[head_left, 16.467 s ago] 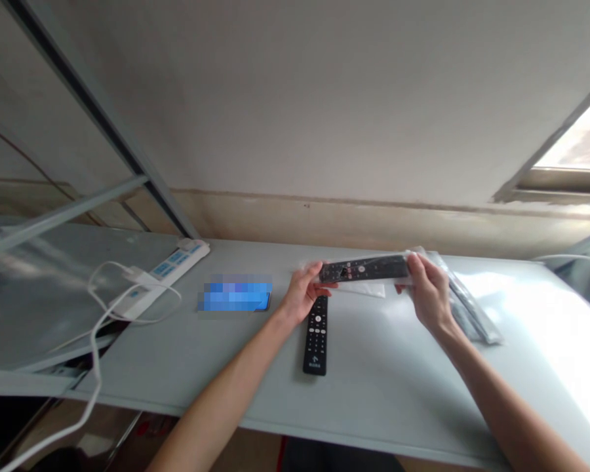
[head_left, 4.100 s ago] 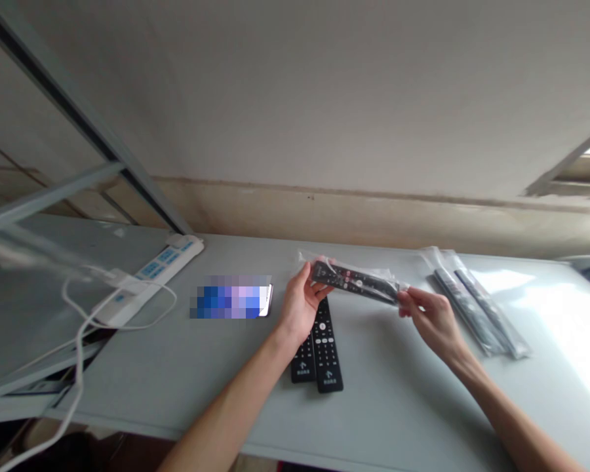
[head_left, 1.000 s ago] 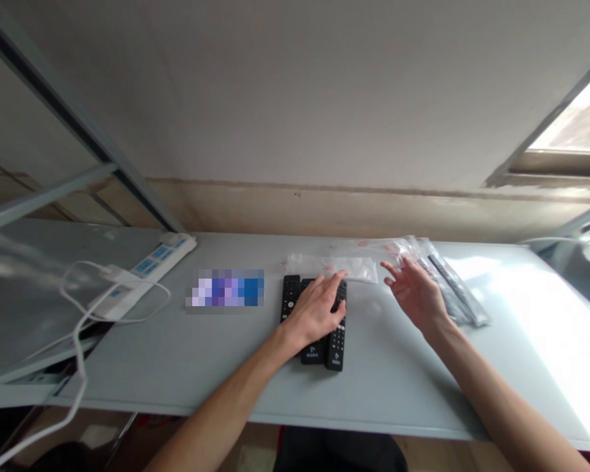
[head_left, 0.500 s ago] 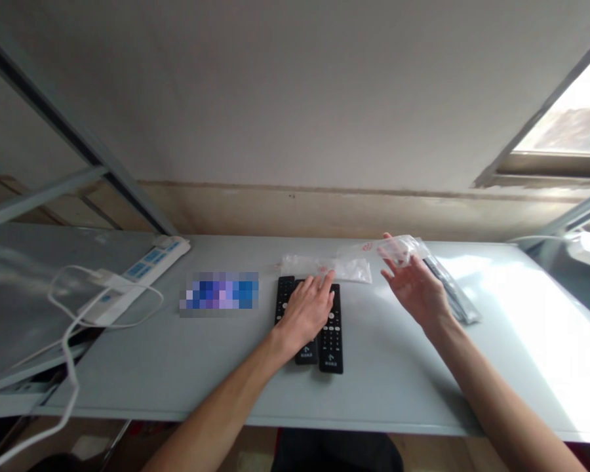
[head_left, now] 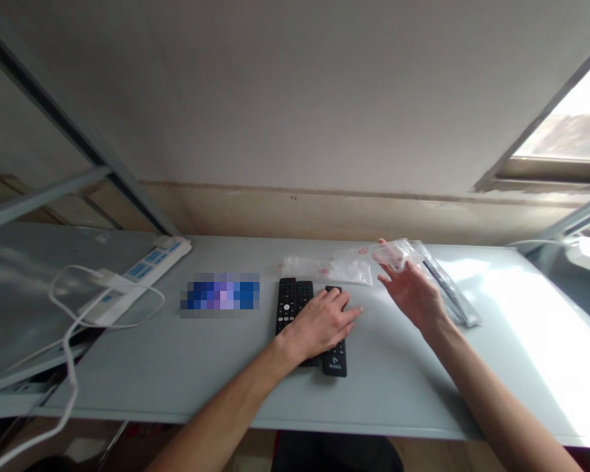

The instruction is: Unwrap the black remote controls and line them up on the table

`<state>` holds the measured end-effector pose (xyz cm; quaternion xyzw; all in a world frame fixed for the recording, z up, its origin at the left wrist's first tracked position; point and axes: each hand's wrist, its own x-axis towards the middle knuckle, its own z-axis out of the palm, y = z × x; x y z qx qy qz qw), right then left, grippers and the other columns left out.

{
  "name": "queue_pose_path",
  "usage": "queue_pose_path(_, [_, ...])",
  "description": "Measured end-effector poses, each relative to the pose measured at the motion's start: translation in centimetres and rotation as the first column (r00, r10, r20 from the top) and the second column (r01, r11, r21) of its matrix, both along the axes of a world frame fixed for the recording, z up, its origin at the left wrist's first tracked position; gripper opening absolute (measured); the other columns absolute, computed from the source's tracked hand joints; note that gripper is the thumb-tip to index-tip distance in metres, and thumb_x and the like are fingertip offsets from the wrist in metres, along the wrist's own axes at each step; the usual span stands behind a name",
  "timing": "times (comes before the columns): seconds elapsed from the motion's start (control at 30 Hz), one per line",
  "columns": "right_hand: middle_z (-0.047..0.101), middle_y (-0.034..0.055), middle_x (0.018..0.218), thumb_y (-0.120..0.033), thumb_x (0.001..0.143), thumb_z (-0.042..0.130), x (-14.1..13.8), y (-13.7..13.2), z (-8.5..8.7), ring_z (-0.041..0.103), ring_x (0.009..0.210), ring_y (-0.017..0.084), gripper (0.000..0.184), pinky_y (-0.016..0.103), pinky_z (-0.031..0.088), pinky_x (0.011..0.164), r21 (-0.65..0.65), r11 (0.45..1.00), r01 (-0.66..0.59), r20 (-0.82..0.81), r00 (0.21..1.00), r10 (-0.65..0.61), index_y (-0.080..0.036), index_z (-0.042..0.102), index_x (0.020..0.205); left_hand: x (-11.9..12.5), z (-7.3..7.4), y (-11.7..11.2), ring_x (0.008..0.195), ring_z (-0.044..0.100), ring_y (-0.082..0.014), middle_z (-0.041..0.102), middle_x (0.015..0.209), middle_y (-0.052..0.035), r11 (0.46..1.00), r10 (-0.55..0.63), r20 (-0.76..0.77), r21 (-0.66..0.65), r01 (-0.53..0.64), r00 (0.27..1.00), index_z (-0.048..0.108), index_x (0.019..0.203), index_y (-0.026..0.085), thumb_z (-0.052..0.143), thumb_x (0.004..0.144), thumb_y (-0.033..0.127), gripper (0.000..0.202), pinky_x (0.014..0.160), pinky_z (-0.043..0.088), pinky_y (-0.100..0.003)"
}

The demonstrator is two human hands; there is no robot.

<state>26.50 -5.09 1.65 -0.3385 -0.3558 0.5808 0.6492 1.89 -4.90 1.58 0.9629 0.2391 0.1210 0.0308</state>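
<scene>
Several black remote controls lie side by side on the grey table [head_left: 398, 393], and the rightmost remote [head_left: 335, 359] sticks out below my left hand [head_left: 322, 324]. That hand rests open across the remotes, partly hiding the middle one [head_left: 303, 295]. The leftmost remote [head_left: 286, 305] shows its keypad. My right hand [head_left: 413, 295] is raised above the table, with a clear plastic bag [head_left: 391, 254] caught at its fingers. Behind it lies a remote sealed in a clear bag [head_left: 447, 292].
A flattened clear bag with red print [head_left: 327, 269] lies behind the remotes. To their left is a pixelated flat object [head_left: 220, 295]. Further left, a white power strip [head_left: 142, 275] trails white cable [head_left: 69, 367]. A grey metal frame [head_left: 44, 111] rises at left.
My left hand has slid rightward across the remotes. My right hand has barely moved. Over the earlier frames, the row grew from one remote to three, and fewer bagged remotes remain at right.
</scene>
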Motion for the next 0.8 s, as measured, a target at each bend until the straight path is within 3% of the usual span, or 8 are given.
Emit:
queue_pose_path(0.1, [0.053, -0.0086, 0.162, -0.043, 0.092, 0.075, 0.0, -0.1, 0.1, 0.057, 0.143, 0.024, 0.008, 0.033, 0.064, 0.093, 0.032, 0.999, -0.029, 0.002, 1.0, 0.029, -0.035, 0.076, 0.093, -0.2, -0.2, 0.2, 0.105, 0.058, -0.0251, 0.062, 0.11, -0.008, 1.0, -0.003, -0.01, -0.004, 0.003, 1.0, 0.074, 0.102, 0.021, 0.058, 0.105, 0.031, 0.019, 0.093, 0.051, -0.04])
queue_pose_path(0.17, [0.052, -0.0101, 0.162, -0.043, 0.092, 0.075, 0.0, -0.3, 0.1, 0.055, 0.146, 0.023, 0.007, 0.034, 0.064, 0.095, 0.052, 0.997, -0.049, -0.001, 0.999, 0.049, -0.037, 0.077, 0.095, -0.5, -0.3, 0.5, 0.105, 0.058, -0.0246, 0.062, 0.109, -0.0077, 1.0, 0.008, -0.005, -0.013, -0.008, 1.0, 0.074, 0.095, 0.02, 0.059, 0.105, 0.028, 0.019, 0.094, 0.051, -0.04])
queue_pose_path(0.3, [0.044, -0.0115, 0.168, -0.048, 0.089, 0.075, 0.1, -0.7, 0.2, 0.047, 0.152, 0.021, 0.031, 0.03, 0.065, 0.094, 0.02, 0.997, -0.075, 0.011, 0.997, 0.075, -0.041, 0.075, 0.12, -0.8, -0.2, 0.9, 0.105, 0.06, -0.0236, 0.063, 0.109, -0.0081, 0.999, 0.039, -0.002, -0.026, -0.039, 0.999, 0.072, 0.089, 0.017, 0.061, 0.103, 0.024, 0.019, 0.096, 0.051, -0.039])
queue_pose_path(0.47, [0.056, -0.0095, 0.159, -0.037, 0.084, 0.072, 0.3, -0.1, 0.7, 0.049, 0.151, 0.021, 0.027, 0.03, 0.067, 0.087, -0.085, 0.996, -0.019, -0.02, 1.0, 0.017, -0.039, 0.077, 0.11, -0.8, 0.0, 1.2, 0.103, 0.062, -0.0234, 0.064, 0.106, -0.0087, 0.998, 0.055, -0.026, -0.031, -0.056, 0.998, 0.07, 0.089, 0.016, 0.061, 0.102, 0.02, 0.016, 0.094, 0.053, -0.038])
queue_pose_path(0.6, [0.058, -0.0053, 0.157, -0.041, 0.089, 0.067, -0.4, 1.0, 1.0, 0.049, 0.151, 0.025, 0.018, 0.037, 0.067, 0.088, -0.054, 0.998, -0.039, -0.023, 0.999, 0.038, -0.035, 0.077, 0.103, -1.0, -0.1, 1.4, 0.103, 0.063, -0.0237, 0.064, 0.105, -0.0082, 0.999, 0.049, -0.014, -0.006, -0.049, 0.999, 0.069, 0.09, 0.016, 0.06, 0.102, 0.017, 0.015, 0.096, 0.052, -0.039])
queue_pose_path(0.7, [0.056, -0.0019, 0.16, -0.042, 0.092, 0.067, -1.3, 1.7, 0.1, 0.05, 0.151, 0.027, 0.016, 0.038, 0.065, 0.093, -0.039, 0.988, -0.149, 0.02, 0.989, 0.15, -0.031, 0.076, 0.1, -1.2, -0.2, 1.5, 0.108, 0.063, -0.0239, 0.065, 0.107, -0.008, 0.999, 0.046, 0.041, -0.001, -0.046, 0.998, 0.069, 0.1, 0.017, 0.057, 0.103, 0.015, 0.012, 0.1, 0.051, -0.04])
queue_pose_path(0.8, [0.06, 0.0009, 0.156, -0.04, 0.091, 0.07, -1.8, 2.0, -1.3, 0.059, 0.143, 0.028, 0.013, 0.036, 0.064, 0.092, -0.062, 0.984, -0.166, 0.049, 0.984, 0.169, -0.029, 0.074, 0.098, -1.3, -0.1, 1.6, 0.111, 0.063, -0.024, 0.066, 0.111, -0.0085, 0.999, 0.054, 0.089, 0.001, -0.054, 0.995, 0.068, 0.115, 0.018, 0.054, 0.103, 0.013, 0.019, 0.102, 0.051, -0.04])
